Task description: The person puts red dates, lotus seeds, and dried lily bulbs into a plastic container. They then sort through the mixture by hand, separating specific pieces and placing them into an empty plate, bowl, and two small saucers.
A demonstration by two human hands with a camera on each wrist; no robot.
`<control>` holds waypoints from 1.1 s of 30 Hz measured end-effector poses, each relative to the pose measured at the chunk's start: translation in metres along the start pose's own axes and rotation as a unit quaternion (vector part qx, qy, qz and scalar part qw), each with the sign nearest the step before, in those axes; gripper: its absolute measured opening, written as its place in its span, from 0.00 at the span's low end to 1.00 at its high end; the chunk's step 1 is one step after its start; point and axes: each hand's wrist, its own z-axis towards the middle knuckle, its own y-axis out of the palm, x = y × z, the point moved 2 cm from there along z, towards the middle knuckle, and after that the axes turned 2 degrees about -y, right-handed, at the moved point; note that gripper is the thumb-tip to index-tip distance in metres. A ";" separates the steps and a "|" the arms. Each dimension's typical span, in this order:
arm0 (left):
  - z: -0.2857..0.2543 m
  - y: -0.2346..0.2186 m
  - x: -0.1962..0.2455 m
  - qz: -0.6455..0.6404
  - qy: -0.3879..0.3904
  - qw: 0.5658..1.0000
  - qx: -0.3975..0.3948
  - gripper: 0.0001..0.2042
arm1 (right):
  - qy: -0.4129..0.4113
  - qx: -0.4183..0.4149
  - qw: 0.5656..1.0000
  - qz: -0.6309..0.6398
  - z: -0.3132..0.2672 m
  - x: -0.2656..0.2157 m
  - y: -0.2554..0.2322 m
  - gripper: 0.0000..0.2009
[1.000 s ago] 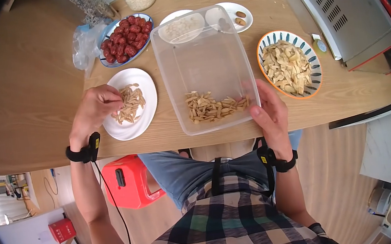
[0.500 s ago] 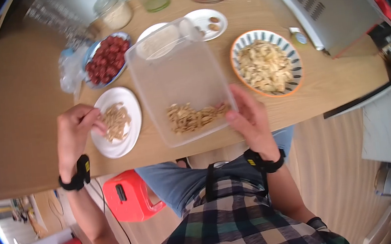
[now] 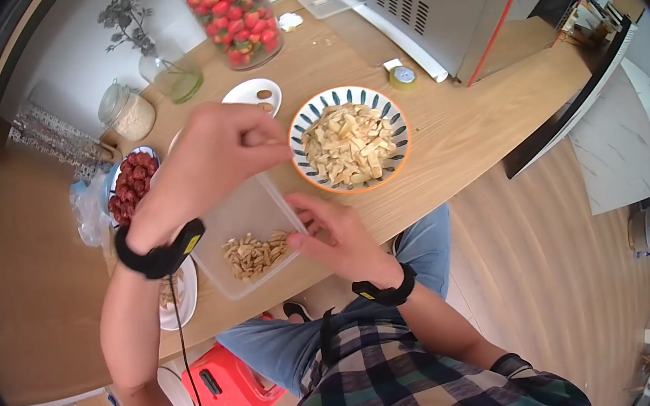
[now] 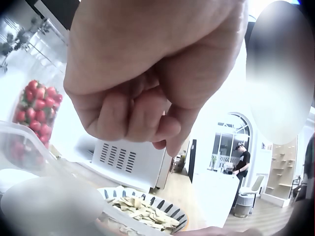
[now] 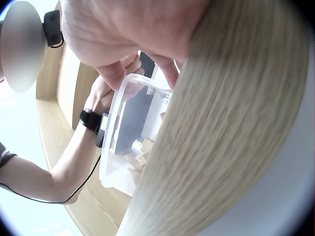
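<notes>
My left hand (image 3: 215, 151) is raised over the far end of a clear plastic container (image 3: 235, 221), its fingertips by the left rim of a striped bowl (image 3: 392, 109). Its fingers are curled in, and nothing shows between them in the left wrist view. Pale dried slices (image 3: 350, 144) fill the bowl. With thumb and fingers my right hand (image 3: 341, 237) grips the container's right wall near the table's front edge. Tan sliver-like pieces (image 3: 255, 255) lie in the container's near end. Partly behind my left forearm is a white plate (image 3: 189, 299) with more slivers.
Red dates (image 3: 130, 185) sit on a blue-rimmed plate at the left. Farther back are a jar of pale flakes (image 3: 127, 117), a glass vase (image 3: 174, 76) and a tall container of strawberries (image 3: 236, 21). A microwave (image 3: 432, 14) stands at the back right, a tape roll (image 3: 402, 75) before it.
My left hand has left the white plate and moved right, across the container to the striped bowl. The right hand keeps its grip on the container. The head view has swung to the right.
</notes>
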 end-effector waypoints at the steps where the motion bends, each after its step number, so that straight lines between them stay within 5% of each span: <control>1: 0.012 0.009 0.000 0.000 0.004 1.000 0.000 0.10 | -0.016 0.010 1.000 0.002 0.001 0.001 0.000 0.29; 4: 0.024 0.023 -0.001 -0.102 0.018 0.995 -0.008 0.11 | -0.029 0.007 0.999 0.014 0.001 0.004 -0.001 0.29; 6: 0.015 0.021 -0.001 -0.134 0.026 0.989 0.054 0.11 | -0.035 0.007 0.999 0.013 0.000 0.004 -0.002 0.29; 11: -0.040 -0.005 -0.006 -0.002 -0.075 0.994 0.082 0.08 | -0.020 -0.013 0.999 0.045 0.001 0.002 -0.002 0.29; 14: -0.069 0.004 -0.030 0.114 0.049 0.992 -0.020 0.13 | -0.034 -0.014 0.997 0.072 0.000 0.006 -0.002 0.30; 15: -0.078 0.011 -0.033 0.114 0.044 0.992 -0.019 0.13 | -0.032 -0.017 0.997 0.074 0.000 0.005 -0.002 0.30; 18: -0.099 0.032 -0.030 0.085 -0.015 0.978 -0.188 0.26 | -0.019 -0.020 0.995 0.097 0.001 0.005 -0.001 0.30; 24: -0.106 0.056 -0.040 0.151 0.064 0.969 -0.186 0.18 | -0.001 -0.023 0.995 0.096 0.000 0.007 -0.002 0.30; 33: -0.105 0.042 -0.051 0.079 0.018 0.989 -0.120 0.15 | -0.013 -0.006 0.995 0.098 0.001 0.009 -0.001 0.29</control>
